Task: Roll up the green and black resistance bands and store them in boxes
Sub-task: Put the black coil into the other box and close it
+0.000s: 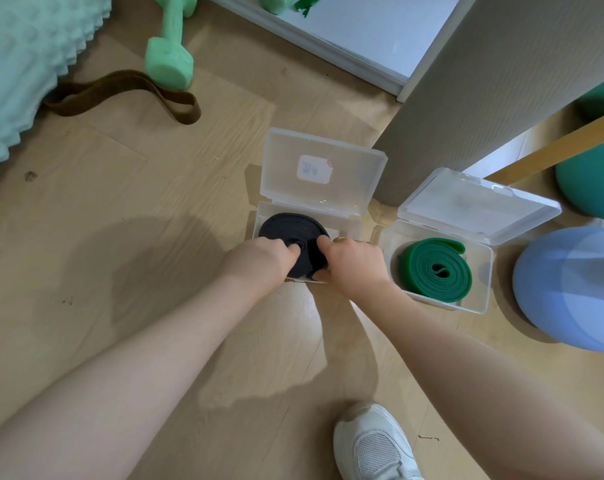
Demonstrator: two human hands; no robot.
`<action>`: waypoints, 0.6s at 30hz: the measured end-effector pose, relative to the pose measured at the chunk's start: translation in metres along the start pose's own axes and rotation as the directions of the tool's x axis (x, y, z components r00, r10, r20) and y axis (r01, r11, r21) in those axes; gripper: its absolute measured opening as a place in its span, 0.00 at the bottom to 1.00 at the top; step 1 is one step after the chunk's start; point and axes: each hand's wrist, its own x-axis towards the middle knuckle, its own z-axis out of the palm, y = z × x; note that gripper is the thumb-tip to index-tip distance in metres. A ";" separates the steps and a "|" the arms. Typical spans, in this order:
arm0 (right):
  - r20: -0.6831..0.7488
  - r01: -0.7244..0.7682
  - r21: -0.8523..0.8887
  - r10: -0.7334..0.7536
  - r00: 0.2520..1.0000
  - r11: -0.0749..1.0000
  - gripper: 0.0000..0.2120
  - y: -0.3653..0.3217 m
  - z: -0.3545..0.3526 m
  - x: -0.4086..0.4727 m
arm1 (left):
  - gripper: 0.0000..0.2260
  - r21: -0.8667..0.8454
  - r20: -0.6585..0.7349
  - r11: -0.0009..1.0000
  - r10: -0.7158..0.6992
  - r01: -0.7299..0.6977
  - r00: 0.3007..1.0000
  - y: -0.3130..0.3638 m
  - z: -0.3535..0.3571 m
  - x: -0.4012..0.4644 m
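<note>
- The flat-coiled black rubber resistance band [293,233] lies in the left clear plastic box [345,216], directly under both hands.
- Left hand [259,261] and right hand [352,263] curl their fingers [292,250] onto the coil, pressing it down.

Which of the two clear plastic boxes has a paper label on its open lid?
The left clear plastic box, holding the black rolled band. The right box, with the green rolled band, shows none.

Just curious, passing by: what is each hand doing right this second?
Left hand: grips the rolled black band.
Right hand: grips the same black band, at its other side.
</note>
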 end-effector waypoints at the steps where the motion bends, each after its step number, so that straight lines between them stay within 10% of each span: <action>1: -0.016 0.033 -0.028 -0.033 0.999 0.999 0.18 0.001 0.000 -0.001 | 0.17 0.022 0.023 1.000 0.019 -0.020 1.000 -0.001 -0.001 0.002; 11: -0.072 0.086 -0.050 -0.090 0.993 0.995 0.14 0.008 0.005 -0.004 | 0.14 0.169 -0.290 0.971 0.212 -0.168 0.933 -0.015 0.001 -0.026; 18: -0.170 0.132 0.156 -0.105 0.980 0.979 0.19 0.008 0.021 -0.035 | 0.06 -0.124 -0.486 0.990 -0.002 -0.067 0.874 -0.010 0.036 -0.026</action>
